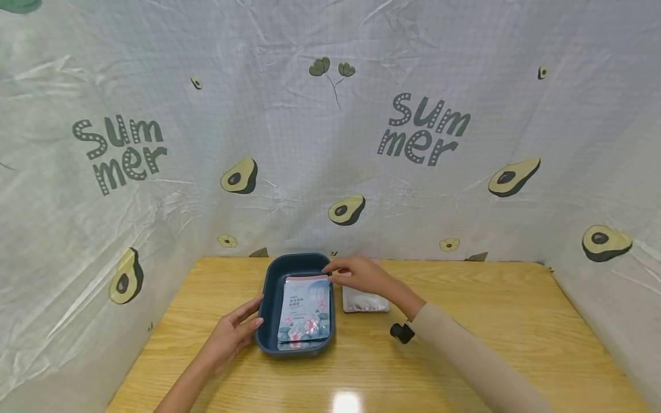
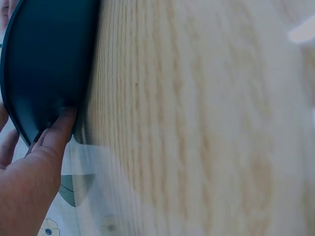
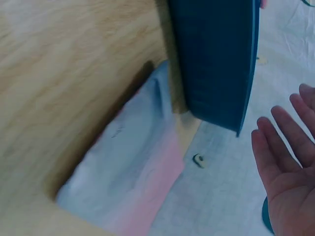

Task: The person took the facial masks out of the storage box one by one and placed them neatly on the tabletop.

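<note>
A dark blue plastic bin (image 1: 261,330) stands on the table and holds a small stack of pale blue sachets (image 1: 304,310) with printed pink flowers. Against the bin's left wall rest the fingertips of my left hand (image 1: 232,332), its thumb close to the rim. My right hand (image 1: 361,274) is over the bin's right rim, fingertips beside the top sachet's upper right corner. In the right wrist view its fingers (image 3: 283,142) are extended and spread, with nothing held. Below this hand, a silver packet with a pink end (image 3: 123,152) lies on the table beside the bin, partly hidden in the head view.
The wooden table (image 1: 465,344) extends to both sides of the bin. A pale printed sheet (image 1: 289,143) hangs behind the table and along its sides. A small black device (image 1: 401,332) shows at my right wrist.
</note>
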Demonstrator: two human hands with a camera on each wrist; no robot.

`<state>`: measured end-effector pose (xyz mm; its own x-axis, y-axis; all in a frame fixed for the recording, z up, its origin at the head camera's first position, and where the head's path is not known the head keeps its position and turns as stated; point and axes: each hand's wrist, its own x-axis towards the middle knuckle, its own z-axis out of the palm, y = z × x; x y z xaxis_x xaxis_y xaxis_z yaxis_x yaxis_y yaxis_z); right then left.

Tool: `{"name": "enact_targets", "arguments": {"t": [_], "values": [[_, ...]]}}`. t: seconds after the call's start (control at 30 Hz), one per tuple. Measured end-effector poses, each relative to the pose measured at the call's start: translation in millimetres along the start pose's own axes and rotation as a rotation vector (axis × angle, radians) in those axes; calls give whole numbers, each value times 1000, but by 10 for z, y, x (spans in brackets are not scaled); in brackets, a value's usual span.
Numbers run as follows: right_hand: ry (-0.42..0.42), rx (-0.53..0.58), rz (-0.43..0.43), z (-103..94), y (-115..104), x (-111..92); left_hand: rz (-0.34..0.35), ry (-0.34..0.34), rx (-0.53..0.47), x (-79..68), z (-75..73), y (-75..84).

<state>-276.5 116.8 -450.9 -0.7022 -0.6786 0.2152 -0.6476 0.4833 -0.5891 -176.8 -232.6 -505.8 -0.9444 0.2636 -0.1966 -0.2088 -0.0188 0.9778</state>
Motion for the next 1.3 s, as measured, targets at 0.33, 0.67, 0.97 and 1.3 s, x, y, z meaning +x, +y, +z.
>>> {"name": "enact_targets", "arguments": {"t": [0.33,0.67,0.97,1.3], "values": [[-197,-17,-24,-3,-216,295,-14,16,8,5,-7,-3],[-334,-7,-34,103,-317,712,-8,-5,1,-11,-13,19],[-367,-53,114,195,-370,930,15,-32,-1,-11,-6,11],[-348,146,254,311,-300,937,15,-25,11,21,-22,-9]]}}
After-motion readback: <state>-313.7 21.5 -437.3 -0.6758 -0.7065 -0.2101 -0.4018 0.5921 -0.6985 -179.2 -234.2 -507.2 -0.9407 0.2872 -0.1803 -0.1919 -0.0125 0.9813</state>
